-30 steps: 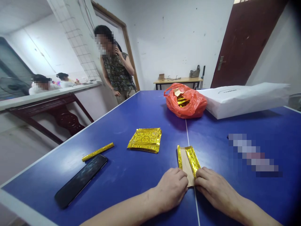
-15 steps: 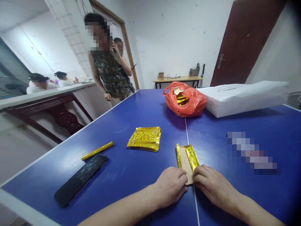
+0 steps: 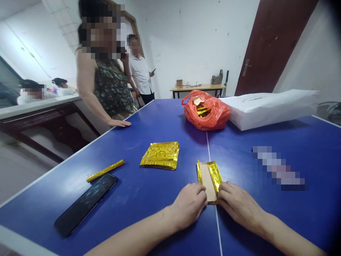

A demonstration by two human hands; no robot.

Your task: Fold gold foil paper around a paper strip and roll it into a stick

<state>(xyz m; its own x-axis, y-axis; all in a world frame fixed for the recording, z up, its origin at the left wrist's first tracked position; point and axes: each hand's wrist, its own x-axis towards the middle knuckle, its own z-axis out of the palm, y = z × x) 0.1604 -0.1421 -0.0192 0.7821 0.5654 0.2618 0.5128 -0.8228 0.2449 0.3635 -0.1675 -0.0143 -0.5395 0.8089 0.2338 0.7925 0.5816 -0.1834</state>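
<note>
A sheet of gold foil paper [image 3: 207, 177] lies on the blue table, its brown backing facing up and both long sides folded inward. My left hand [image 3: 188, 203] is closed on its lower left corner. On the lower right edge, the fingers of my right hand [image 3: 236, 200] pinch the folded gold side. The fingertips of both hands are partly hidden. A stack of flat gold foil papers [image 3: 160, 155] rests further left. Beyond it are a thin gold roll [image 3: 106, 171] and a black phone [image 3: 85, 204].
A red plastic bag [image 3: 213, 113] holding gold papers stands at the far side beside a large white bag [image 3: 271, 110]. A blurred-out item [image 3: 279, 169] lies on the right. One person [image 3: 109, 85] stands at the table's left edge; another person [image 3: 141, 76] is behind.
The standing person has come closer and put a hand on the table edge. The person behind shows more fully. My hands keep their grip on the paper, and the view has shifted slightly.
</note>
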